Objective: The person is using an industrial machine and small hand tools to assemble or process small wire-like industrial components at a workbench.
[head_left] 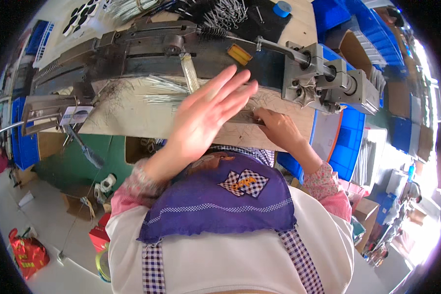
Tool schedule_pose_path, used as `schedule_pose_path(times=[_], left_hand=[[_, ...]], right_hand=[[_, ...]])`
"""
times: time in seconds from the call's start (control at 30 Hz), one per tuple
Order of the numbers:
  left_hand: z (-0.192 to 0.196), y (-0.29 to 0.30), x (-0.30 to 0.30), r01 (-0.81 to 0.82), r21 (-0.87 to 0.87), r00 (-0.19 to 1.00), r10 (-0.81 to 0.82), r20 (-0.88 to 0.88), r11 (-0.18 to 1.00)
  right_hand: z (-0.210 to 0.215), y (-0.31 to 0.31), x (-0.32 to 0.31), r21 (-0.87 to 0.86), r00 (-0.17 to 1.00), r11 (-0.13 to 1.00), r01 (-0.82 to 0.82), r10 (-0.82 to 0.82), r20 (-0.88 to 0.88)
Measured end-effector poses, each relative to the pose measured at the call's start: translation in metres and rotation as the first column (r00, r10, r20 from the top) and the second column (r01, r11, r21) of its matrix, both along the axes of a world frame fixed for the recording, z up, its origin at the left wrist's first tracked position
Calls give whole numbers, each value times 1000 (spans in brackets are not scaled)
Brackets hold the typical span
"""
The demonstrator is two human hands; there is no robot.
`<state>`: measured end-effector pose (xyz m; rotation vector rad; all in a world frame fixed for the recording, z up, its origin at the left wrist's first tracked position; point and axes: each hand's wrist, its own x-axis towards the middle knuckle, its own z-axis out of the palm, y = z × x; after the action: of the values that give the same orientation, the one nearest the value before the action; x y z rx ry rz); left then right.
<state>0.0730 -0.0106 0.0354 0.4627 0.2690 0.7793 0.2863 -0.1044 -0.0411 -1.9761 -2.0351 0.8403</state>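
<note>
My left hand (208, 110) is raised over the front of the wooden bench (127, 108), its fingers stretched out and nothing held; it is slightly blurred. Low at the bench's front edge, my right hand (281, 128) has thumb and fingers closed at the end of a thin, flat, greyish piece (247, 117) that I cannot identify. Beyond my left hand a pale wrapped lever (188, 72) sticks out from a long dark metal machine (147, 54). Thin metal wires (164, 90) lie in loose bundles beside the lever. A dark-bristled twisted-wire brush (211, 32) sits in line with the machine's rod.
On the right stands a grey metal clamp head (328, 78) with a shaft. A yellow block (239, 54) rests on the machine bed. Behind lie looped wire pieces (225, 13) on black cloth and a blue tape roll (282, 9). Blue bins (347, 142) flank the bench at right.
</note>
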Motion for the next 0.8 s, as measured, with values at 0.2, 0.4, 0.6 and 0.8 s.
schedule_pose_path(times=[0.2, 0.4, 0.6, 0.8], left_hand=[[-33, 4, -150, 792, 544, -466, 850, 245, 277], [-71, -5, -363, 64, 575, -889, 308, -338, 816], [-74, 3, -277, 469, 624, -776, 629, -47, 625], [36, -14, -19, 275, 920, 626, 674, -393, 280]], right_hand=[[-3, -4, 20, -23, 925, 987, 156, -154, -347], [16, -14, 19, 61, 836, 913, 402, -339, -431], [59, -33, 32, 202, 550, 617, 760, -445, -707], [129, 6, 1, 480, 844, 791, 380, -84, -530]])
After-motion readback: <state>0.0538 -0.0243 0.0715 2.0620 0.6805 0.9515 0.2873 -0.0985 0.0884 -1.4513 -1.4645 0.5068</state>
